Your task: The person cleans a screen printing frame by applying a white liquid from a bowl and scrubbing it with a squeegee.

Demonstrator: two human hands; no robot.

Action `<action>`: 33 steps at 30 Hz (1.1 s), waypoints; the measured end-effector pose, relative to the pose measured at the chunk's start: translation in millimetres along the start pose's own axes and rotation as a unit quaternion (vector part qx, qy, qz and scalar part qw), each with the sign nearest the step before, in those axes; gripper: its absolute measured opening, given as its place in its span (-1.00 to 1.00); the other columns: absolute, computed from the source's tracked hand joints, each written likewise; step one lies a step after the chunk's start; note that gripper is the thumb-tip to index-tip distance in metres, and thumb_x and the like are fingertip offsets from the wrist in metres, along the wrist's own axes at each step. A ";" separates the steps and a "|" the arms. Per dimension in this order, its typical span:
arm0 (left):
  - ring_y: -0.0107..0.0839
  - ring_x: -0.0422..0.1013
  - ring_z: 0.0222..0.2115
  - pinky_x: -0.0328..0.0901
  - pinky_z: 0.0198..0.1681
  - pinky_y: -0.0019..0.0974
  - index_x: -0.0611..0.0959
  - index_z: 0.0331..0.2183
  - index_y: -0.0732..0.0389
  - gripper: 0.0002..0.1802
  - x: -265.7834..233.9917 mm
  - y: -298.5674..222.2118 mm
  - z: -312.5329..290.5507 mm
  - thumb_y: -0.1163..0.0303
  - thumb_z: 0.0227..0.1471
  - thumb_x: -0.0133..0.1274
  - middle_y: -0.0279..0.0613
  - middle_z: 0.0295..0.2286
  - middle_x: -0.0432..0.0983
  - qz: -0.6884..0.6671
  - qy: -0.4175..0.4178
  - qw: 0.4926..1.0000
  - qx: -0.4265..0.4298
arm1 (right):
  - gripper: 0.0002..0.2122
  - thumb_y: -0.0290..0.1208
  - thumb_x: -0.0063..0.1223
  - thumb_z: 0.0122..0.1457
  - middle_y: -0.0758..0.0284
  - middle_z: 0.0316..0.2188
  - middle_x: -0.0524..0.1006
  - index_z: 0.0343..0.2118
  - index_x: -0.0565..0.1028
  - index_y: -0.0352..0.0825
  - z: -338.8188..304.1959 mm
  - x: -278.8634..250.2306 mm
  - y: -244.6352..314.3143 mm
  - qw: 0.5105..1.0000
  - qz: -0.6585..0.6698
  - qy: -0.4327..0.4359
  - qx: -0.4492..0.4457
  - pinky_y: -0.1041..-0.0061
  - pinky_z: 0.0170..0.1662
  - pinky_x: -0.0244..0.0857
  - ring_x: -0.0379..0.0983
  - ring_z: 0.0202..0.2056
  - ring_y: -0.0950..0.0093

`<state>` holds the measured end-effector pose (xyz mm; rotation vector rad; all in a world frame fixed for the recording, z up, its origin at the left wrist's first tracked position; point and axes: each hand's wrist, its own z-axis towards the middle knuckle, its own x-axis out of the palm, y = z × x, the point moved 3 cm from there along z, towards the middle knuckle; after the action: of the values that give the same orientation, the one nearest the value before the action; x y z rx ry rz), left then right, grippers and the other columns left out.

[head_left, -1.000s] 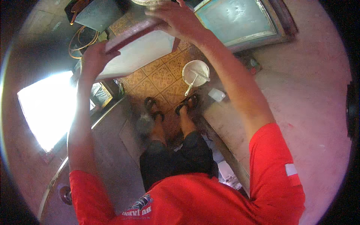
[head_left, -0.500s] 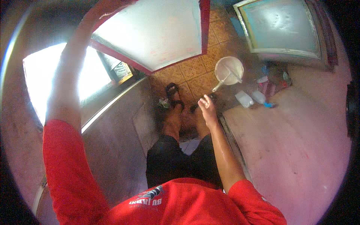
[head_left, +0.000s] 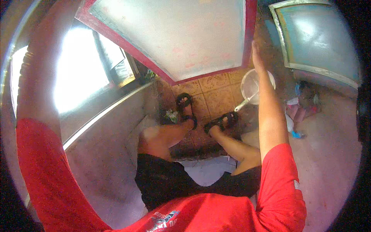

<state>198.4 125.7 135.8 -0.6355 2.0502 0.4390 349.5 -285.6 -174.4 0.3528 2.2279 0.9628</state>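
Observation:
A large red-edged screen frame (head_left: pixel 208 42) with pale, stained mesh stands tilted in front of me. My left arm reaches up along its left side, and the hand is cut off by the top edge. My right hand (head_left: pixel 258 58) is at the frame's right edge with fingers straight and held together, seen side-on. Whether it presses on the red edge or only lies beside it, I cannot tell. Behind my right forearm is a round whitish tub (head_left: pixel 247 82), partly hidden, with a pale-handled tool (head_left: pixel 242 104) resting in it.
Another framed screen (head_left: pixel 317 38) leans at the far right. Below it lie a crumpled bundle (head_left: pixel 299 112) and a blue-capped plastic bottle (head_left: pixel 289 123). A bright light panel (head_left: pixel 81 69) is at the left behind a ledge. My sandalled feet (head_left: pixel 185 101) stand on orange tiles.
My right hand has moved up and right, from over my knees to the frame's right edge. The frame sits lower and farther right in view. My left hand has left the view, and my knees have spread.

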 end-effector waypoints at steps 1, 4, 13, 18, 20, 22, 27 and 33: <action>-0.09 0.09 0.00 0.02 0.03 -0.17 0.37 -0.09 0.27 -0.14 8.9 5.3 6.9 -0.32 -0.18 -0.22 0.11 -0.05 0.18 -0.007 -0.021 1.000 -0.011 | -0.30 0.20 -0.45 0.04 0.16 0.09 0.08 0.08 0.06 -0.34 3.6 8.2 -3.3 0.999 -0.012 -0.032 0.022 0.35 0.13 -0.19 -0.04 0.12 0.23; -0.10 0.07 0.01 0.01 0.04 -0.15 0.34 -0.07 0.27 -0.17 20.5 3.7 26.8 -0.28 -0.13 -0.23 0.10 -0.03 0.15 -0.030 -0.054 0.997 0.055 | -0.29 0.21 -0.54 0.04 0.15 0.09 0.08 0.08 0.06 -0.33 41.8 23.2 -56.5 0.997 -0.062 -0.033 -0.010 0.37 0.14 -0.21 -0.04 0.12 0.26; -0.13 0.11 0.00 0.04 0.01 -0.17 0.41 -0.15 0.30 -0.21 40.8 18.8 65.5 -0.26 -0.12 -0.24 0.06 -0.08 0.24 0.023 -0.112 0.992 0.047 | -0.40 0.05 -0.21 0.05 0.18 0.03 0.19 -0.03 0.22 -0.42 90.4 66.8 -97.8 0.982 0.117 -0.122 -0.080 0.42 0.08 -0.08 0.06 0.07 0.33; -0.11 0.19 -0.12 0.03 0.00 -0.12 0.37 -0.18 0.33 -0.29 93.7 73.9 66.4 -0.16 -0.11 -0.15 0.10 -0.14 0.25 -0.051 -0.446 0.893 0.005 | -0.47 -0.01 -0.17 0.06 0.15 -0.05 0.29 -0.10 0.31 -0.43 79.5 85.7 -82.2 0.959 0.209 -0.157 -0.108 0.41 0.01 0.04 0.18 -0.01 0.29; -0.09 0.12 -0.07 -0.02 0.02 -0.13 0.29 -0.12 0.36 -0.27 195.7 70.6 62.3 -0.14 -0.07 -0.20 0.15 -0.10 0.18 -0.217 -0.514 0.830 -0.032 | -0.45 0.00 -0.19 0.06 0.15 -0.03 0.27 -0.07 0.28 -0.43 83.1 68.5 -89.4 0.955 0.199 -0.189 -0.111 0.41 0.05 -0.01 0.15 0.02 0.28; -0.08 0.05 -0.01 -0.07 0.05 -0.14 0.22 -0.07 0.38 -0.26 318.1 71.6 17.3 -0.12 -0.03 -0.25 0.20 -0.06 0.10 -0.336 -0.489 0.796 -0.122 | -0.42 0.02 -0.22 0.07 0.11 -0.04 0.28 -0.09 0.29 -0.49 75.8 76.5 -74.9 0.973 0.160 -0.165 -0.010 0.46 0.05 -0.02 0.14 0.03 0.33; -0.40 0.30 -0.42 0.21 -0.37 -0.35 0.41 -0.29 0.33 -0.43 556.3 13.2 -56.1 -0.05 0.05 -0.32 -0.16 -0.42 0.39 -0.672 -0.268 0.650 -0.232 | -0.41 0.05 -0.20 0.04 0.11 -0.06 0.30 -0.11 0.31 -0.48 104.6 98.2 -94.8 0.972 0.128 -0.190 -0.060 0.45 0.03 0.02 0.17 0.01 0.31; -0.61 0.16 -0.63 0.10 -0.59 -0.46 0.47 -0.50 0.25 -0.50 615.6 -11.9 -69.6 0.02 0.09 -0.33 -0.43 -0.63 0.30 -0.786 -0.347 0.441 -0.261 | -0.43 0.08 -0.20 0.03 0.07 -0.19 0.40 -0.22 0.40 -0.47 104.1 123.2 -109.8 0.975 0.012 -0.203 -0.091 0.40 -0.07 0.12 0.30 -0.11 0.24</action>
<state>-117.0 -84.7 -354.3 -1.9429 -0.0971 0.0608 331.5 -245.9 -364.5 0.4485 1.7567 0.9976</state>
